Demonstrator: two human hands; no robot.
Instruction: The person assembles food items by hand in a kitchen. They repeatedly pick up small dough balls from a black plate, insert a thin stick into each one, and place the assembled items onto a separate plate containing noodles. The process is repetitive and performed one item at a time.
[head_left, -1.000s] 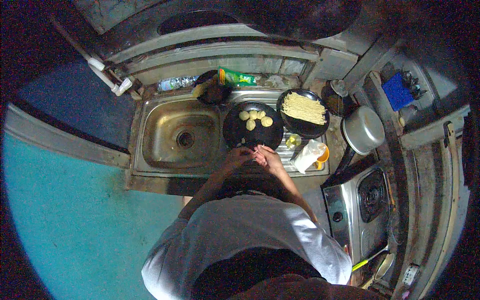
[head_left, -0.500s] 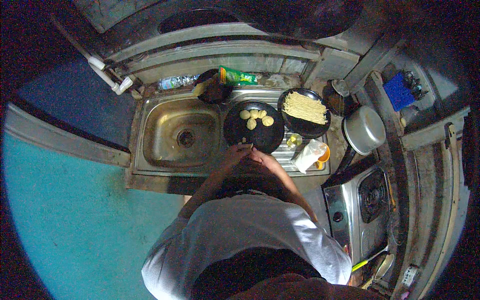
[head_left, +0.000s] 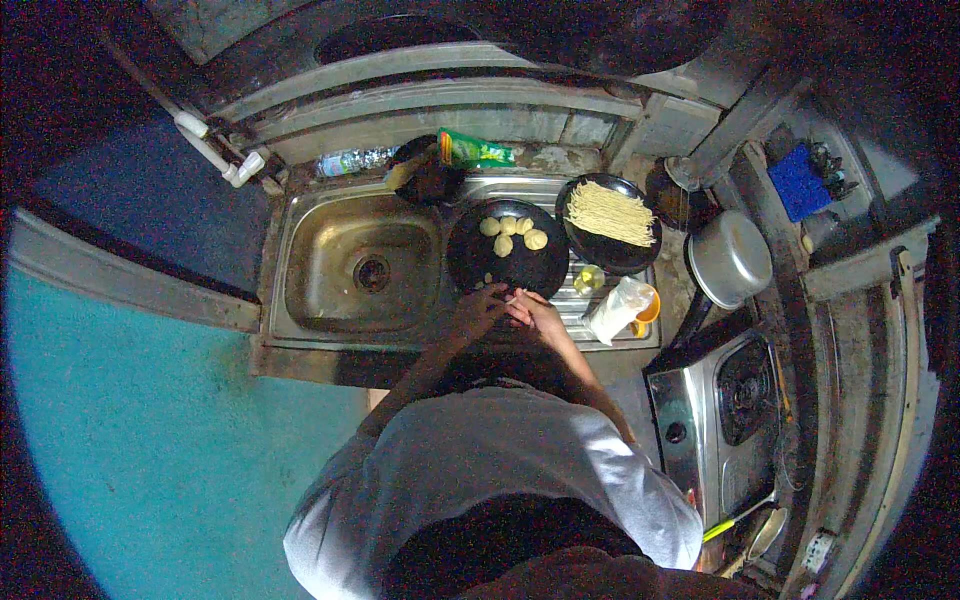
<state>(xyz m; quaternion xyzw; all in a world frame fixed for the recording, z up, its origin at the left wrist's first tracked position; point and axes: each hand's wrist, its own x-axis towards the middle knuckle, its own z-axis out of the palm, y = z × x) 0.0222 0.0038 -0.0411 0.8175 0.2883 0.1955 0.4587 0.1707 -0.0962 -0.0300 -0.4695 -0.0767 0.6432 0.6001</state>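
Note:
At the near rim of a round black tray (head_left: pixel 470 250), my left hand (head_left: pixel 482 308) and my right hand (head_left: pixel 537 314) meet with fingers curled together. A small pale bit shows between the fingertips, too small to name for certain; the fingers hide the rest. Farther up the tray sit several rounded pale dough pieces (head_left: pixel 503 244), bunched together. One tiny pale scrap (head_left: pixel 488 277) lies by itself just beyond my left fingers. To the right, a second black tray (head_left: pixel 598 262) bears a flat heap of pale strips like raw noodles (head_left: pixel 608 216).
Left of the tray is a steel sink basin (head_left: pixel 340 235). Right of my hands stand a small glass of yellowish liquid (head_left: pixel 589 280), a white bag (head_left: pixel 618 312) and an orange cup (head_left: pixel 650 306). Beyond them are a metal pot (head_left: pixel 730 260) and a gas stove (head_left: pixel 690 410).
My right hand has turned and shifted slightly up, its fingers now more bent against the left ones. The left fingers have curled in a little. The dough pieces have stayed put.

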